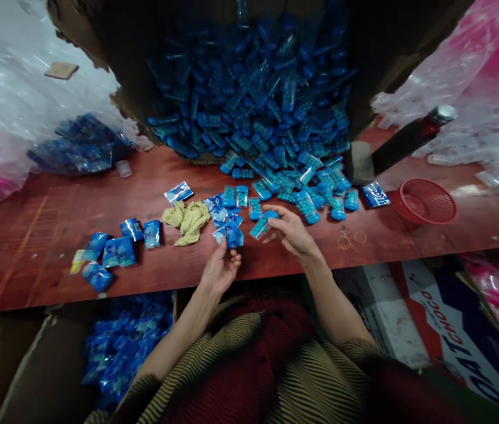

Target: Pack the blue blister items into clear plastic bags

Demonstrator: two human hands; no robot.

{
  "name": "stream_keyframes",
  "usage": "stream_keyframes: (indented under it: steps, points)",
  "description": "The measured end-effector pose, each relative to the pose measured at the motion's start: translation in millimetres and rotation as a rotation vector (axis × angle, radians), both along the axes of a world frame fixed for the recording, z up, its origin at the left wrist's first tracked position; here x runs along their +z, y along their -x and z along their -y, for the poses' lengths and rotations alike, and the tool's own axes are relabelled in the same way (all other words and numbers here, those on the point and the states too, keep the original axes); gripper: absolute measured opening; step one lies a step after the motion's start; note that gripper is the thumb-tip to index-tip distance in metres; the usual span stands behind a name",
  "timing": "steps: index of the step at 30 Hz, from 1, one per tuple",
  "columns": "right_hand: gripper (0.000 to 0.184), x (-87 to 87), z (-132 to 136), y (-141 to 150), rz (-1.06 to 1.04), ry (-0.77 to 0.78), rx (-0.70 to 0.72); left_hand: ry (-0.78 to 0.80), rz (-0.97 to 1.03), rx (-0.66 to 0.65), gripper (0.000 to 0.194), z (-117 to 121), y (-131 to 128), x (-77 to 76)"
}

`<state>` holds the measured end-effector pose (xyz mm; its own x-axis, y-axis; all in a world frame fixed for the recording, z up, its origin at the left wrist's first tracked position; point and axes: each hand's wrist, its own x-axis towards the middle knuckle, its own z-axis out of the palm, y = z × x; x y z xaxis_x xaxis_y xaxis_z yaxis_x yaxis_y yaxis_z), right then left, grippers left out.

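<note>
Red tabletop [156, 277] runs beneath and beyond both hands, with the heap of blue containers [249, 118] directly ahead of them. Right of the right hand stands the red basket [426, 219]; left of and beyond the left hand lies the crumpled cloth [190, 221]. Right hand [293, 232]: fingers closed on one small blue container [259, 227], tilted, its clear side showing small rounded contents. This unit should handle as light and fairly rigid; its smooth faces may slip, and the clear portion could crack under hard squeezing. Recommended hold — opposite long edges, near the blue end, light pressure. Left hand [220, 268]: thumb and fingertips pinching the near edge of a blue wrapper [230, 234]. Expect thin, soft, slick film that creases readily; grip it at a corner or edge, one layer at a time. Relative position: the hands are apart, the container at the left side of the right hand's fingertips, the wrapper just beyond the left thumb. Container and wrapper lie between the hands — near each other, with a narrow gap.
</note>
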<state>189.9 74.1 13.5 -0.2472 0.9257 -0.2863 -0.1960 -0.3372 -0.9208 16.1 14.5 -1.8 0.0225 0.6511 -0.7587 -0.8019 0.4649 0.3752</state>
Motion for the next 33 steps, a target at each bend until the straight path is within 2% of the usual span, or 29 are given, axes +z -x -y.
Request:
stream_keyframes:
  steps: [3, 7, 17, 27, 33]
  points:
    - [0.044, -0.2, 14.9, 8.8, -0.176, 0.011, 0.022, -0.009, -0.029, -0.007, 0.024, 0.5, -1.4, -0.5]
    - [0.045, -2.9, 20.6, 16.1, -0.2, -0.029, 0.004, -0.036, -0.048, -0.012, 0.023, 2.3, -0.3, -2.5]
    - [0.049, -2.2, 26.6, 15.7, 0.004, -0.181, 0.013, -0.139, -0.041, 0.021, 0.019, 6.1, 0.9, -5.8]
    - [0.047, 0.9, 35.3, 17.6, 0.044, -0.249, -0.022, -0.199, -0.047, 0.036, 0.019, 7.3, 3.0, -3.9]
    - [0.044, -4.3, 38.4, 15.3, 0.236, -0.407, -0.036, -0.22, -0.053, 0.047, 0.018, 7.0, 3.3, 0.9]
